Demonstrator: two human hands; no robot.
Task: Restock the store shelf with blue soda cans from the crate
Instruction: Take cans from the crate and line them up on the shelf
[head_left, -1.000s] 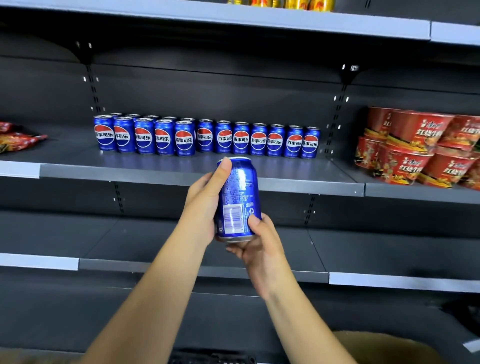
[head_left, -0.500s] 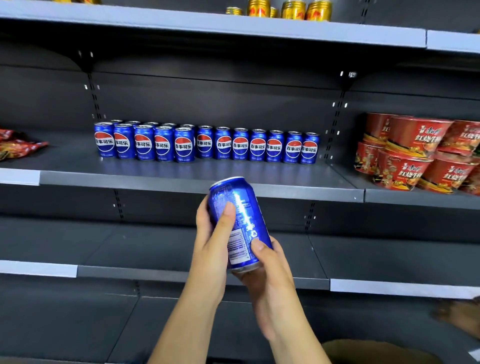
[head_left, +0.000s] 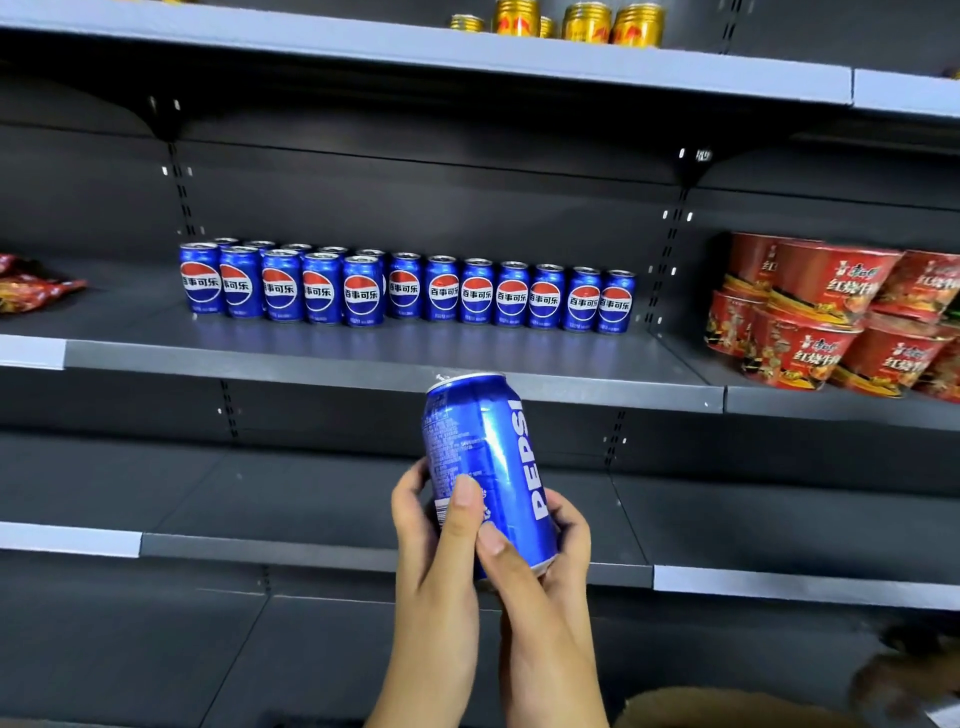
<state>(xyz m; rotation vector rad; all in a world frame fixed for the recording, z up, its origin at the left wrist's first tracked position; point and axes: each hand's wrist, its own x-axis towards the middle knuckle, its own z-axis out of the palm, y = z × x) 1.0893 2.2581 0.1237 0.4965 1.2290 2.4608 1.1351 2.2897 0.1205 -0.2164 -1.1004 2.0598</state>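
A blue soda can (head_left: 485, 457) stands nearly upright, tilted slightly left, in front of the shelves, its white PEPSI lettering facing right. Both hands hold its lower half: my left hand (head_left: 431, 540) grips the left side with the thumb across the front, and my right hand (head_left: 540, 566) cups the bottom and right side. Behind and above, a row of several blue soda cans (head_left: 405, 288) lines the back of the grey middle shelf (head_left: 363, 358), with a second row in front at its left end. The crate is out of view.
Red instant-noodle bowls (head_left: 841, 317) are stacked on the shelf to the right. Red snack packets (head_left: 31, 286) lie at the far left. Gold cans (head_left: 576, 23) stand on the top shelf. A lower grey shelf (head_left: 260, 545) runs behind my hands.
The can has come down from shelf height and turned in my hands, so the PEPSI lettering now shows instead of the barcode. Both hands have slid to its lower half.
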